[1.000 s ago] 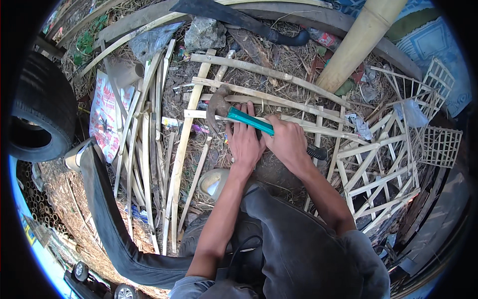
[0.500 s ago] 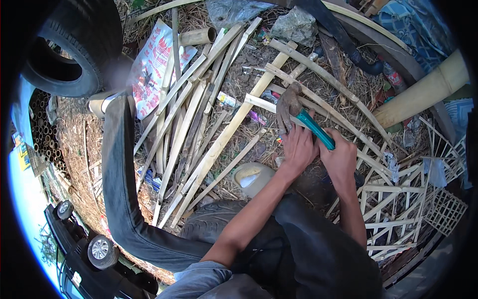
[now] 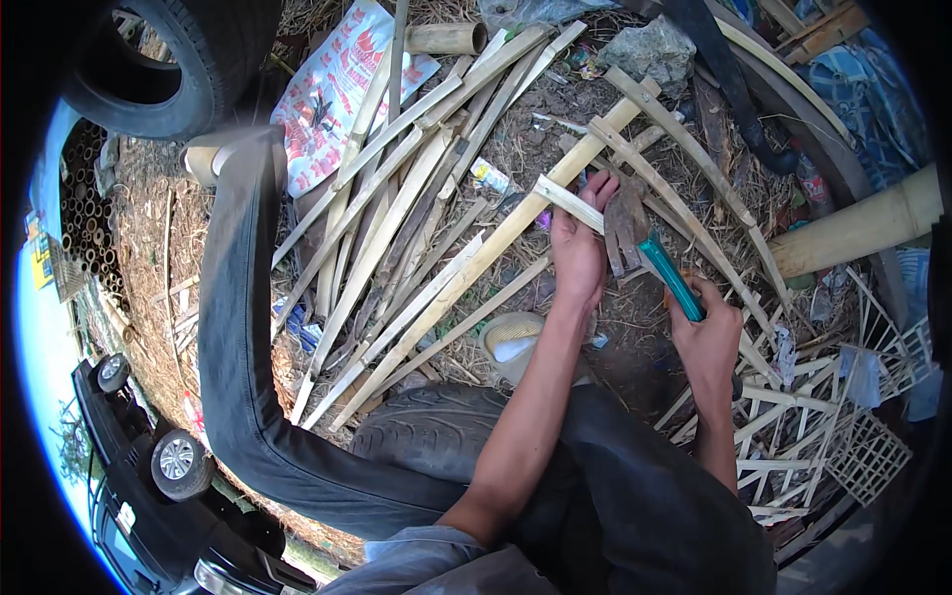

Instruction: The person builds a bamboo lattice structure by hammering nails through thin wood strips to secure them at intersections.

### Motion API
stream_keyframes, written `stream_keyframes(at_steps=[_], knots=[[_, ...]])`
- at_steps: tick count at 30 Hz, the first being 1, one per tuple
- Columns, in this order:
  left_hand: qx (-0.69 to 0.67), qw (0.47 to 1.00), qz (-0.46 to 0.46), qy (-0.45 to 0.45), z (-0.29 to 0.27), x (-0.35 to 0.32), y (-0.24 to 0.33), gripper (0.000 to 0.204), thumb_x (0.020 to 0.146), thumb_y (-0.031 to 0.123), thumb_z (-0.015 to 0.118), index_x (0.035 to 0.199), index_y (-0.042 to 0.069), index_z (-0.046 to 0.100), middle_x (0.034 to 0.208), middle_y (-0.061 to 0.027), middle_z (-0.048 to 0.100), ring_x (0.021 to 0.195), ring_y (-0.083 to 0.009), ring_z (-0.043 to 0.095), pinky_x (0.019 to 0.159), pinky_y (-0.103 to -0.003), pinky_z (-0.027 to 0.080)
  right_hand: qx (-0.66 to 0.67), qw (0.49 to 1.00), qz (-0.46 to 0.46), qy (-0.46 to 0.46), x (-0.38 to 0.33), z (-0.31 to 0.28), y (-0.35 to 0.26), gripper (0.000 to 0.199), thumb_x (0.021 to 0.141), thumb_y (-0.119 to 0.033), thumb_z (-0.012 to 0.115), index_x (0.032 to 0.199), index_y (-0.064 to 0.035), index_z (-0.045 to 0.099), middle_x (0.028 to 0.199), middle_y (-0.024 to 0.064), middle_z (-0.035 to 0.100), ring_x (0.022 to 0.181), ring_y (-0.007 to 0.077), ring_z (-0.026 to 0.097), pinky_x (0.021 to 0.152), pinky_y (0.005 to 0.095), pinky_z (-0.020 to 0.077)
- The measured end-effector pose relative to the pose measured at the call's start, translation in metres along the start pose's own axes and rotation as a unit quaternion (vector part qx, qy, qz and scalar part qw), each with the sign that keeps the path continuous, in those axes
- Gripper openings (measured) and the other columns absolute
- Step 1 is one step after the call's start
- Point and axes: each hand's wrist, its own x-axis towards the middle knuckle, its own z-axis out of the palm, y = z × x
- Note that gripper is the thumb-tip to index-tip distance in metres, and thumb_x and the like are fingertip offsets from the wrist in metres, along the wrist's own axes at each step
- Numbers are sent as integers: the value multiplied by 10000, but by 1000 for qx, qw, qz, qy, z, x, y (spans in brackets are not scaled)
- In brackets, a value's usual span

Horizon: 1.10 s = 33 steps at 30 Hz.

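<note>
The hammer has a teal handle and a dark, rusty brown head. The bamboo strips are pale tan, some with greenish edges. The thick bamboo pole is yellowish beige. The sack is white with a red printed pattern. The trousers are black-grey denim. The tyre is black. The car is black with silver wheels. The bowl is cream yellow. The lattice is pale straw. The cloth is blue.
</note>
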Motion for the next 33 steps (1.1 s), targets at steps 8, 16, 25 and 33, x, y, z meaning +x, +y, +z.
stream_keyframes(at_steps=[8,16,25,33], knots=[[388,912,37,129,19,12,25,231,1013,172,666,1070,-49,634,933,-93,706,749,-141,684,550,-287,550,55,997,59,3,11,1,-15,273,889,-163,777,1063,40,720,563,147,589,479,163,582,504,321,444],[627,711,301,103,5,-39,73,301,934,250,748,1092,8,663,938,-118,637,835,-184,643,723,-329,512,92,993,77,-1,17,43,28,335,898,-195,791,1109,54,716,594,89,592,533,98,518,519,301,427],[484,866,-60,-111,6,39,141,364,972,239,738,1226,-17,688,1039,-89,745,934,-131,684,822,-288,530,128,985,117,-7,13,38,14,365,907,-215,793,1138,53,704,595,86,567,536,88,451,502,280,381],[517,823,-194,-134,12,58,161,334,935,163,772,1185,-46,696,935,-99,762,806,-127,728,727,-249,582,129,983,133,-11,8,36,13,354,910,-216,792,1137,42,705,589,74,572,523,70,450,482,285,366]])
